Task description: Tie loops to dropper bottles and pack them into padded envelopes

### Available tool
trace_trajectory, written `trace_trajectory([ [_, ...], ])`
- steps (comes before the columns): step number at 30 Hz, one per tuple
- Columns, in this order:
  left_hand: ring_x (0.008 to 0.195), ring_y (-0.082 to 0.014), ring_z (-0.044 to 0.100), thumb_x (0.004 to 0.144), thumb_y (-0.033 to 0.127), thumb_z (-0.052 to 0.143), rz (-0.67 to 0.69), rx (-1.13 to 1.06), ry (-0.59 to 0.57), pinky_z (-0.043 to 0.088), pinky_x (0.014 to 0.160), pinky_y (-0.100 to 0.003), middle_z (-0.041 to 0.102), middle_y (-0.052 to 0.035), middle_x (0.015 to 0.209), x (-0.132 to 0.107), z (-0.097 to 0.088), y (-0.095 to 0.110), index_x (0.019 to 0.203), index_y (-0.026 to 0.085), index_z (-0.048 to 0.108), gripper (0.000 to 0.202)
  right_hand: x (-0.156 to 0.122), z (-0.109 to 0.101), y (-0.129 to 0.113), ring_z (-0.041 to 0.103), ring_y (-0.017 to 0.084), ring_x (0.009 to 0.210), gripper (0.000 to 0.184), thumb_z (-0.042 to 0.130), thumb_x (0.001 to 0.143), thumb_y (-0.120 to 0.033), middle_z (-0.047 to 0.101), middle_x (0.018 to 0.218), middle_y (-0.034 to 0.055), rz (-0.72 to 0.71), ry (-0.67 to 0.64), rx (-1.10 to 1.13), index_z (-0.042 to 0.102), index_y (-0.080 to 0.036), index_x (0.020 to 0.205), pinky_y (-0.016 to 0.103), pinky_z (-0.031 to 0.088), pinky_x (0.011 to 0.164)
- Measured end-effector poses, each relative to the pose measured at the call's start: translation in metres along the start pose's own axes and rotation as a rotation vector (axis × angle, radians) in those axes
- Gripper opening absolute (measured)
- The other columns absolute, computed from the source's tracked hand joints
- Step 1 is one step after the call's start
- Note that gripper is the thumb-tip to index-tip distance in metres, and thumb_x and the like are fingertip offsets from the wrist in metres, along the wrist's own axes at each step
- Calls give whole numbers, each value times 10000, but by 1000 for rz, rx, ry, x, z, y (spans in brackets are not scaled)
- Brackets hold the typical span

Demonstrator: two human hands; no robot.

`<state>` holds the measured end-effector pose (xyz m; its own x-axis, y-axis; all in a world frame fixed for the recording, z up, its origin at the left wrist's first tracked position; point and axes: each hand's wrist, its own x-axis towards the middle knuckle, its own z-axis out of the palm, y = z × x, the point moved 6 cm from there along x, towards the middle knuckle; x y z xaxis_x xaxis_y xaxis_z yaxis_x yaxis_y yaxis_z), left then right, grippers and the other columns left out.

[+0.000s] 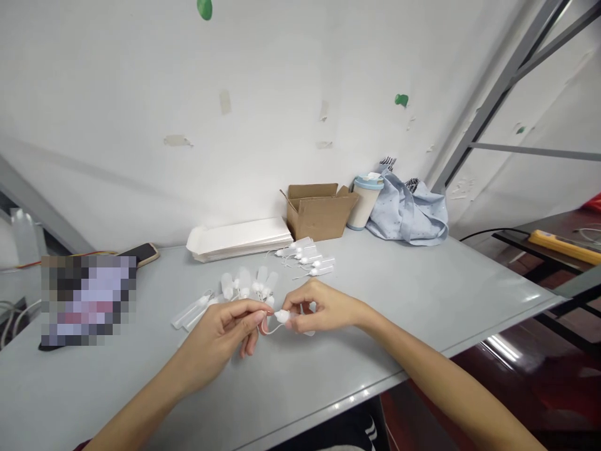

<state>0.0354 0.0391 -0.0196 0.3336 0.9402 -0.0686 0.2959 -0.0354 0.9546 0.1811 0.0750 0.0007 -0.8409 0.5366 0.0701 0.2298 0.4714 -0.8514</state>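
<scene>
Near the front of the grey table, my right hand [312, 307] is closed round a clear plastic tube with a white pointed cap [282, 316]. The cap points left, and the fingers cover much of the tube. My left hand [239, 326] pinches at the cap's tip, where a thin white cord [272, 331] loops down between the two hands. What exactly lies between the left fingertips is too small to see clearly. Behind my hands lies a loose cluster of similar capped tubes [244, 279]. More tubes with cords [314, 260] lie in a row farther back.
Along the wall stand a flat white stack [241, 238], an open cardboard box [323, 216], a cup with a blue lid [364, 203] and a light blue cloth bag [410, 213]. A phone [148, 254] and a blurred-out device [89, 300] lie left. The table's front edge [328, 410] runs close below my hands.
</scene>
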Motion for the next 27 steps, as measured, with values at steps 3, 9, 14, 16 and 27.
trace_trajectory([
  [3, 517, -103, 496, 888, 441, 476, 7, -6, 0, 416, 542, -234, 527, 35, 554, -1, 3, 1, 825, 180, 632, 311, 0, 1, 1, 459, 57, 512, 83, 592, 788, -200, 534, 552, -49, -1, -1, 0, 631, -133, 757, 161, 366, 497],
  [9, 495, -92, 486, 899, 399, 465, 14, -8, 4, 413, 547, -225, 502, 50, 511, -2, 5, 5, 800, 175, 636, 299, -1, 0, 1, 465, 59, 500, 85, 592, 786, -193, 533, 535, -49, -1, -11, 8, 643, -129, 764, 161, 348, 476],
  [14, 492, -85, 502, 891, 400, 479, 25, -41, 10, 432, 552, -228, 540, 43, 582, -2, 4, 5, 837, 184, 644, 277, -2, -1, 0, 457, 57, 502, 91, 590, 792, -204, 527, 544, -50, 9, -14, 13, 640, -132, 768, 160, 337, 467],
  [16, 490, -83, 505, 892, 395, 479, 18, -45, 10, 433, 547, -223, 540, 45, 582, -2, 4, 4, 823, 189, 646, 273, -2, 0, -1, 459, 56, 504, 81, 592, 789, -196, 527, 545, -50, 2, -20, 16, 637, -132, 769, 160, 342, 473],
  [27, 485, -80, 510, 892, 382, 480, 26, -33, 12, 436, 554, -222, 547, 43, 578, -1, 4, 5, 812, 193, 658, 271, -2, 2, 1, 484, 71, 538, 104, 590, 801, -222, 541, 573, -42, 7, -52, 58, 648, -135, 807, 188, 364, 519],
])
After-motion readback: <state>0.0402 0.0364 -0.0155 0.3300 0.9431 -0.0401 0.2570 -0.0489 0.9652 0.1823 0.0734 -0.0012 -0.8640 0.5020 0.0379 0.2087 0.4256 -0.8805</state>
